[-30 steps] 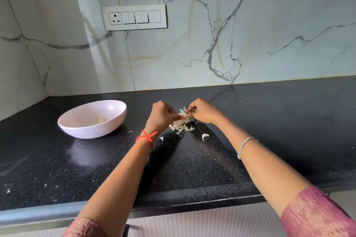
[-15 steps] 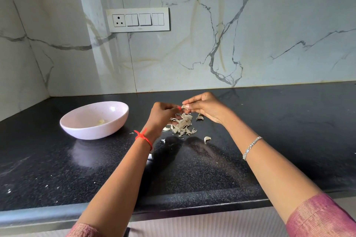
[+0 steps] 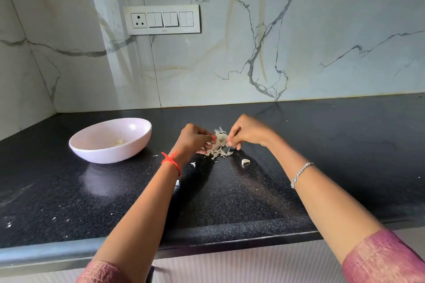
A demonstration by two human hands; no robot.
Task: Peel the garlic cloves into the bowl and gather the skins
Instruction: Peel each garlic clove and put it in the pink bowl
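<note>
Head view: a person is working at a black tabletop (image 3: 322, 145). The left grip (image 3: 193, 139) and the right grip (image 3: 248, 133) are both pinching a loose pile of garlic skins (image 3: 218, 146) bunched between them, fingers curled. A pale bowl (image 3: 103, 154) is sitting well to the left of the left grip, holding what looks like one peeled clove (image 3: 119, 142). A curved piece (image 3: 245, 162), clove or skin I cannot tell, is lying near the right grip. A small scrap (image 3: 193, 164) is lying near the left grip. Gathering seems under way, with strays left to collect.
</note>
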